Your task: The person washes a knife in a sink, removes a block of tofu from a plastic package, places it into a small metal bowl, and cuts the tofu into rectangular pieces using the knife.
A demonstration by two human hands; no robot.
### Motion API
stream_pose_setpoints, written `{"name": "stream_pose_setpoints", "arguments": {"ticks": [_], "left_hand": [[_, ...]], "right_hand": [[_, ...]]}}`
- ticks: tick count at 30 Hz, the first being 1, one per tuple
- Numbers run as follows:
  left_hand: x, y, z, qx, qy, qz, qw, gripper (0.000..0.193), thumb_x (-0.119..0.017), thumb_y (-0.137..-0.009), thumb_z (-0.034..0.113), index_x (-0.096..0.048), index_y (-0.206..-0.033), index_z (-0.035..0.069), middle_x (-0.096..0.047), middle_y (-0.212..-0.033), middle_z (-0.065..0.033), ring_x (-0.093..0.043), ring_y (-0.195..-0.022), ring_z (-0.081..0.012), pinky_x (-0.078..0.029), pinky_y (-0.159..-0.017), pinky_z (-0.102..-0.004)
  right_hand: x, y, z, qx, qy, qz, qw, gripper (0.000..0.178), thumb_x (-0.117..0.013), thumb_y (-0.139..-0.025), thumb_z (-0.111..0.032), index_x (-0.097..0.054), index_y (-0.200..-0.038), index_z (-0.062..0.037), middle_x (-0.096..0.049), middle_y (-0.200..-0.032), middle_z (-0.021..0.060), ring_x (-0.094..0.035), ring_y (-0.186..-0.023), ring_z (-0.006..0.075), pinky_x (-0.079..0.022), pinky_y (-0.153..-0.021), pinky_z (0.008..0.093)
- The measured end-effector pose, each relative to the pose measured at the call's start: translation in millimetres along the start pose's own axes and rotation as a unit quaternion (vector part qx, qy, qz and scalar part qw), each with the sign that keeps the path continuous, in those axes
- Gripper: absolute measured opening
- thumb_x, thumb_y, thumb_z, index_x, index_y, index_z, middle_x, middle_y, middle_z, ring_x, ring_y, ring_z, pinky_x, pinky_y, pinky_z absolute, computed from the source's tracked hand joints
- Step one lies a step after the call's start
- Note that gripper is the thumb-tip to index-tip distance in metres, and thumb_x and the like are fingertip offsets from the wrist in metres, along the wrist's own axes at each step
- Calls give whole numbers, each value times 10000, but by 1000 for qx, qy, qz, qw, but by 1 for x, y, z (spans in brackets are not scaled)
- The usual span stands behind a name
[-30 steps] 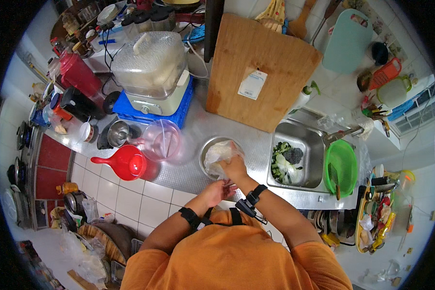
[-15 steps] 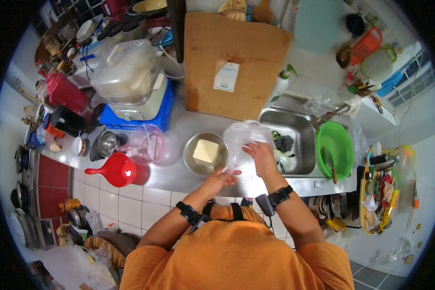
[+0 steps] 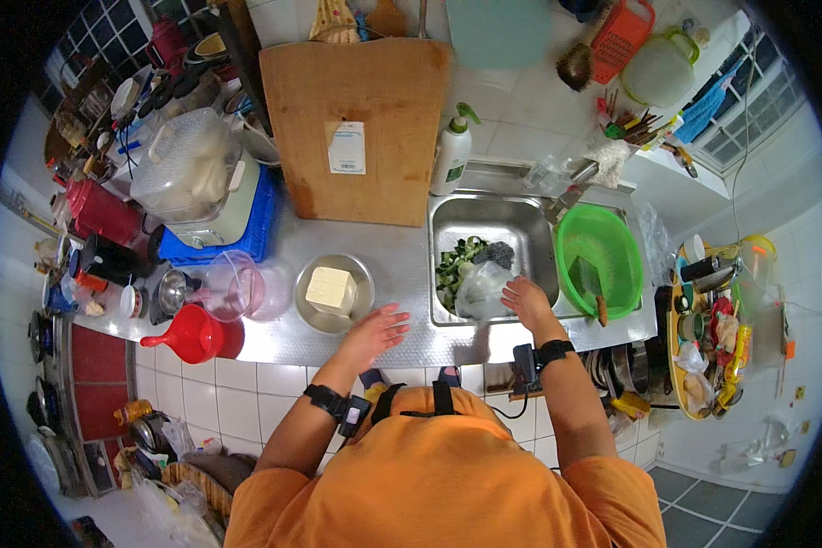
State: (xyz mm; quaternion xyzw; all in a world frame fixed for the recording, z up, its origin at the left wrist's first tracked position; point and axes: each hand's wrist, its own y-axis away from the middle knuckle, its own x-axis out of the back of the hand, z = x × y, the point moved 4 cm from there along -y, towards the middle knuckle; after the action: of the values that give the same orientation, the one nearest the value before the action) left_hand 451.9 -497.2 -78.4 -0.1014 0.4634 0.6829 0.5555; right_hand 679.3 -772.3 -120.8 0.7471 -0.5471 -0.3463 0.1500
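My left hand is open above the counter's front edge, its fingers spread and holding nothing. Just left of it, a pale block that looks like tofu sits in a round metal bowl. My right hand is over the front of the sink, open, with fingers apart. Beside its fingertips a crumpled clear plastic bag lies in the sink. Whether the fingertips touch the bag is hard to tell. Green vegetable scraps and a dark scouring pad lie beside it.
A green basin with a cleaver in it stands right of the sink. A wooden board leans at the back, near a white pump bottle. Left are a red dipper, a clear pitcher and a lidded cooker.
The plastic bag has gone from between my hands above the counter into the sink. My hands have parted, the right moving over the sink. The view has shifted to the right.
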Motion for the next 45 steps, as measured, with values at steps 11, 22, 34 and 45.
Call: {"name": "stream_pose_setpoints", "arguments": {"ticks": [11, 22, 34, 45], "left_hand": [[96, 108, -21, -156, 25, 209, 965, 463, -427, -929, 319, -369, -1326, 89, -456, -1267, -133, -454, -1142, -251, -370, -967, -372], [81, 145, -67, -147, -1, 426, 893, 365, -471, -893, 209, -459, -1222, 52, -548, -1143, -125, -544, -1004, -207, -450, -835, -312], [91, 163, -60, -190, -67, 436, 877, 361, -499, -882, 213, -489, -1210, 63, -591, -1098, -96, -562, -1003, -196, -445, -849, -324], [97, 146, -52, -156, -67, 441, 881, 385, -471, -905, 209, -447, -1255, 50, -549, -1157, -117, -537, -1046, -242, -431, -873, -350]], "right_hand": [[81, 38, -55, 160, 191, 78, 965, 314, -538, -857, -242, -600, -1037, 7, -641, -994, 89, -578, -943, 185, -424, -829, 287], [228, 54, -113, 91, 658, 374, 647, 729, -566, -772, -538, -475, -1226, 25, -607, -986, 248, -611, -845, 361, -488, -730, 433], [277, -6, -78, 23, 477, 311, 821, 501, -515, -843, -478, -524, -911, 19, -505, -610, 147, -504, -493, 279, -405, -457, 396], [188, 22, -162, 116, 601, 350, 709, 489, -616, -747, -272, -514, -1106, 44, -562, -1072, 274, -557, -994, 394, -455, -836, 444]]}}
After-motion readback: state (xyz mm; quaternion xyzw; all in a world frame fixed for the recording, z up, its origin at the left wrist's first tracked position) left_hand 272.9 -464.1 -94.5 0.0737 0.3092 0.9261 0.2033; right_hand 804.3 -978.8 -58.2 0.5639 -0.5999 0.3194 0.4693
